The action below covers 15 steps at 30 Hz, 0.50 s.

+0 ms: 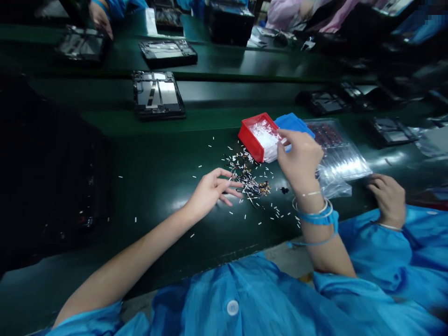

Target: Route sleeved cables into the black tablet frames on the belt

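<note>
My left hand (210, 191) is held over the dark green work surface, beside a heap of thin black cables with gold-coloured ends (254, 185). Its thumb and index finger pinch a small white strip (230, 178), while the other fingers are spread. My right hand (301, 156) is at the right rim of a red bin (251, 145), thumb and fingertips pressed together. Whatever lies between those fingertips is too small to make out. Inside the bin lie many little white strips (264, 133). More of them are scattered around the cables.
Behind the red bin is a blue bin (294, 123), and to its right a clear plastic tray (339, 147). Opened black devices (157, 95) sit on the line ahead. A large dark stack (52, 177) stands at left. A co-worker's hand (388, 198) rests at right.
</note>
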Each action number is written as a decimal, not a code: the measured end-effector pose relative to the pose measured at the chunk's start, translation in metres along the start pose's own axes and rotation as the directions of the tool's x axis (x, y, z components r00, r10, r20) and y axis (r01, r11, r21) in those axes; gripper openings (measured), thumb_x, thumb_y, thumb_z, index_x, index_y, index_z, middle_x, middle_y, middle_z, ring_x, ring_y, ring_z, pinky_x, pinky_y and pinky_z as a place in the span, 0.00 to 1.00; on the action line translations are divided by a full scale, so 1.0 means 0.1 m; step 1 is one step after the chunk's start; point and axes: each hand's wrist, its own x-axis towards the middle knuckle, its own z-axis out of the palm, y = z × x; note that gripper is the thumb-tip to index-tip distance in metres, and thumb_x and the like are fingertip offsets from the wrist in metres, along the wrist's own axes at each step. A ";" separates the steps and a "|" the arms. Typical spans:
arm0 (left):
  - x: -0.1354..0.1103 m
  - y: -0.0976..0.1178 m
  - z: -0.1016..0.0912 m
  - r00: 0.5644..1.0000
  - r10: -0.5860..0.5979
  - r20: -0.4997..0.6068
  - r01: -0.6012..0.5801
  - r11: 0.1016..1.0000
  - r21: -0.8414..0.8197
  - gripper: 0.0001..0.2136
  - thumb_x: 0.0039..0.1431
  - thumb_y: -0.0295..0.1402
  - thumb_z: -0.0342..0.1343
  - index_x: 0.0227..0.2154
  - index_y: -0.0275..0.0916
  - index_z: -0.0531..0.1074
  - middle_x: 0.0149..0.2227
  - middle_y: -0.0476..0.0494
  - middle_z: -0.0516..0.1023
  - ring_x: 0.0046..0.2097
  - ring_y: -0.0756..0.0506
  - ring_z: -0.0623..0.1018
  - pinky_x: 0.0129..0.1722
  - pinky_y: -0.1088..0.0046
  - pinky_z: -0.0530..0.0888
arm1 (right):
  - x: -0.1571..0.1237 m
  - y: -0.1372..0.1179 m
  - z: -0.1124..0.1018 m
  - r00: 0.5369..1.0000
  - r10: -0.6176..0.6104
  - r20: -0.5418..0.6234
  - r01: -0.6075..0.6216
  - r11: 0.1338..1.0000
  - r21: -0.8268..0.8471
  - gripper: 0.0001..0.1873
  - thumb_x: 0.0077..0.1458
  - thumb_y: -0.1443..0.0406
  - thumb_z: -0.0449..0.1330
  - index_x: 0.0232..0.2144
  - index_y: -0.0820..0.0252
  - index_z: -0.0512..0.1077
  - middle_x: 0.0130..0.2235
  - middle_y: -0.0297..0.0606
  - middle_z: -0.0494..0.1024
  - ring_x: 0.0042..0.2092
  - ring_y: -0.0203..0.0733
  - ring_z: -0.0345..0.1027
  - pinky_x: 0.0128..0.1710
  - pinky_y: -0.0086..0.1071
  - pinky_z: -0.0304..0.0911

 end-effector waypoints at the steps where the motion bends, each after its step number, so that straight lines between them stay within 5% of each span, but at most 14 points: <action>1: 0.01 0.01 -0.01 1.000 0.000 -0.030 -0.001 1.000 -0.012 0.01 0.60 0.25 0.50 0.35 0.34 0.65 0.39 0.33 0.80 0.34 0.44 0.82 0.23 0.76 0.76 | -0.02 -0.04 0.02 0.997 -0.071 -0.008 0.071 0.995 0.066 0.10 0.54 0.69 0.56 0.36 0.61 0.76 0.34 0.43 0.81 0.37 0.46 0.73 0.37 0.39 0.66; 5: 0.02 0.02 -0.02 0.995 0.008 -0.104 -0.008 1.000 0.007 0.04 0.59 0.25 0.53 0.29 0.32 0.68 0.32 0.37 0.81 0.31 0.45 0.82 0.22 0.79 0.75 | -0.32 -0.38 0.02 0.936 -0.352 0.007 0.327 0.876 0.355 0.09 0.57 0.69 0.56 0.31 0.59 0.76 0.32 0.39 0.81 0.35 0.39 0.72 0.36 0.34 0.68; 15: 0.00 -0.01 0.02 0.985 0.078 -0.155 -0.066 0.994 0.083 0.05 0.54 0.21 0.53 0.28 0.32 0.73 0.28 0.45 0.78 0.30 0.48 0.80 0.21 0.81 0.73 | -0.49 -0.59 0.03 0.886 -0.454 0.094 0.422 0.874 0.241 0.11 0.58 0.70 0.54 0.30 0.61 0.76 0.31 0.41 0.80 0.32 0.39 0.68 0.31 0.32 0.64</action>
